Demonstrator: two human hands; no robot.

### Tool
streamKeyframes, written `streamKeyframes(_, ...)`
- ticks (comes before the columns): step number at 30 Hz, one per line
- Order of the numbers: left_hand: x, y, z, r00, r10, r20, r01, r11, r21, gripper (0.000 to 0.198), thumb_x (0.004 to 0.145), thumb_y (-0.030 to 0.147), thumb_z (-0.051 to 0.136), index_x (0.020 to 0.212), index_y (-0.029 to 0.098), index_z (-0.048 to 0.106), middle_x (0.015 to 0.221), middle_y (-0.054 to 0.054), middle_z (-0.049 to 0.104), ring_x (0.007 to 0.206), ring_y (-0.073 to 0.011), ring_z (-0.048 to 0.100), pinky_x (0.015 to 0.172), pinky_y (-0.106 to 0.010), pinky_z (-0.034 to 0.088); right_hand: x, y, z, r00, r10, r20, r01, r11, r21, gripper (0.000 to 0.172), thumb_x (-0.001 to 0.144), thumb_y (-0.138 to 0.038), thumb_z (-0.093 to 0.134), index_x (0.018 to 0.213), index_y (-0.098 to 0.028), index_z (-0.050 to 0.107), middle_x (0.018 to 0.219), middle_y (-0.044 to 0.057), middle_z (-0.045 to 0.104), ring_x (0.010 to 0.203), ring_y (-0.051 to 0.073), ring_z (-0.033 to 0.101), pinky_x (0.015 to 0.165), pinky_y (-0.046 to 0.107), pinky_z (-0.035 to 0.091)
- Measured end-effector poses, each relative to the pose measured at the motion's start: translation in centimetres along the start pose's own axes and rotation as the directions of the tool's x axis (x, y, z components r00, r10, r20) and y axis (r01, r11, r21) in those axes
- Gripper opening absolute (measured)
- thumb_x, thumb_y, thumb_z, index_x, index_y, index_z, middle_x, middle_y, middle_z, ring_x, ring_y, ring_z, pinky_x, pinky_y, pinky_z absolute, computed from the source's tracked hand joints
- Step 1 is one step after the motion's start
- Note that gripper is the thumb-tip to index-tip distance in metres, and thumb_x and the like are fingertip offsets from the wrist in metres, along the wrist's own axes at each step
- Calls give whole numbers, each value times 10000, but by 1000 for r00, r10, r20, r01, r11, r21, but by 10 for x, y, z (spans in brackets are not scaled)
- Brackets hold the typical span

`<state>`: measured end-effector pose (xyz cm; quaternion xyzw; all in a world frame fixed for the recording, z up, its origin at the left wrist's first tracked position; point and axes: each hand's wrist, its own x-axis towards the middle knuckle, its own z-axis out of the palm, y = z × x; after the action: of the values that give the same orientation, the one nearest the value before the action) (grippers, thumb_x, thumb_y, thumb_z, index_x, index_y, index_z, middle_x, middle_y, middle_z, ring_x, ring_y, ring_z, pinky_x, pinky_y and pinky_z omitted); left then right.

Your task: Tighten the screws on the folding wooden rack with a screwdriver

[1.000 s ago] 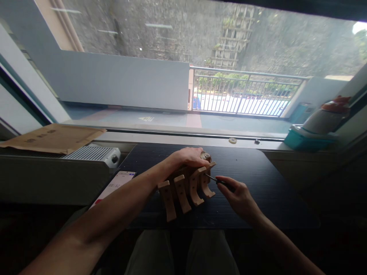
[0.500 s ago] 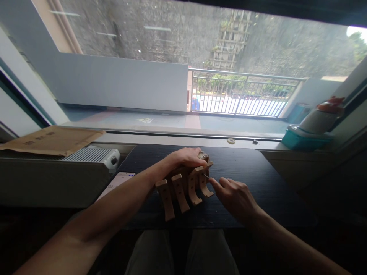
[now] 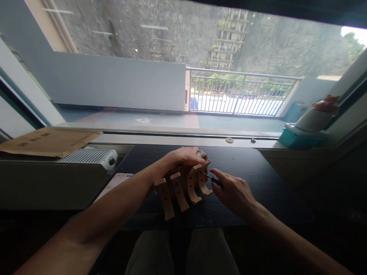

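A wooden rack with several curved hooks stands on edge on the dark table. My left hand lies over its far top edge, fingers curled down on it, gripping it. My right hand is closed round a small screwdriver with a dark handle. The thin metal tip of the screwdriver points left and touches the rightmost hook of the rack.
A phone with a lit screen lies left of the rack. Further left stand a white ribbed device and a brown cardboard sheet. A teal box with a white container sits on the window sill at right.
My right hand moved in toward the rack, then turned the screwdriver at the rightmost hook. My left hand stayed on the rack. The view shifted slightly.
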<state>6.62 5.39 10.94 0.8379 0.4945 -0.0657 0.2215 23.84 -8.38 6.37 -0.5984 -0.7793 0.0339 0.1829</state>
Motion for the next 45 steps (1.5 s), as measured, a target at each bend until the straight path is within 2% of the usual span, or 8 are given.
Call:
streamKeyframes(7, 7, -11, 0, 1000, 11, 7, -10, 999, -45, 659, 705, 628, 523, 1202, 196, 525, 1158, -121, 642, 927, -280, 633, 738, -352, 510, 6, -4, -6, 939, -325, 114, 344, 877, -337, 410, 808, 12, 436, 1082, -166, 683, 772, 61, 656, 679, 172, 613, 552, 264, 335)
streamKeyframes(11, 10, -14, -1, 999, 28, 29, -25, 997, -75, 724, 695, 670, 518, 1239, 192, 508, 1206, -130, 621, 947, -284, 632, 728, -342, 512, 13, 8, 7, 998, -67, 6, 66, 993, 97, 295, 867, -163, 497, 1081, -196, 696, 788, 40, 694, 682, 153, 617, 613, 252, 396)
streamKeyframes(16, 9, -11, 1, 999, 35, 5, -35, 999, -13, 735, 708, 676, 476, 1258, 189, 496, 1239, -137, 606, 993, -299, 620, 758, -358, 504, 19, 18, 12, 953, 204, 222, -297, 758, 580, 374, 833, -403, 552, 1091, -175, 699, 780, 31, 710, 574, 131, 577, 525, 241, 398)
streamKeyframes(22, 4, -9, 0, 1000, -28, 1, 28, 997, -70, 702, 671, 665, 532, 1196, 200, 531, 1151, -122, 645, 949, -298, 635, 733, -360, 515, 13, -3, -10, 998, 9, 58, -9, 1000, -6, 324, 885, -310, 514, 1181, -242, 628, 833, 41, 705, 717, 198, 646, 595, 281, 400)
streamKeyframes(30, 9, -16, -1, 999, -42, 0, 42, 993, -113, 629, 692, 624, 550, 1153, 196, 546, 1127, -135, 649, 950, -297, 633, 770, -389, 517, 16, -9, -14, 910, -380, 168, 415, 826, -381, 327, 825, 22, 440, 1003, -157, 648, 783, 50, 643, 671, 168, 614, 535, 265, 349)
streamKeyframes(34, 12, -23, 0, 1000, -10, 0, 10, 990, -140, 629, 670, 612, 577, 1147, 203, 550, 1130, -121, 646, 935, -296, 637, 743, -368, 518, 21, 4, 1, 989, -151, 2, 151, 989, 10, 247, 887, -168, 497, 1054, -188, 678, 877, 49, 712, 763, 175, 658, 642, 259, 433)
streamKeyframes(39, 11, -22, 0, 1000, -18, -10, 16, 989, -150, 615, 664, 581, 584, 1134, 185, 549, 1148, -128, 639, 941, -296, 635, 730, -350, 514, 25, 9, 11, 971, 232, 65, -230, 813, 535, 290, 844, -367, 556, 1006, -188, 717, 900, 52, 739, 810, 193, 676, 687, 269, 485)
streamKeyframes(45, 3, -15, -2, 999, -38, 0, 37, 979, -199, 627, 647, 581, 606, 1118, 169, 559, 1123, -130, 660, 925, -299, 648, 687, -322, 516, 24, -5, -14, 997, 53, 53, -54, 998, 13, 372, 852, -339, 559, 1206, -241, 614, 833, 44, 710, 745, 221, 659, 610, 289, 417)
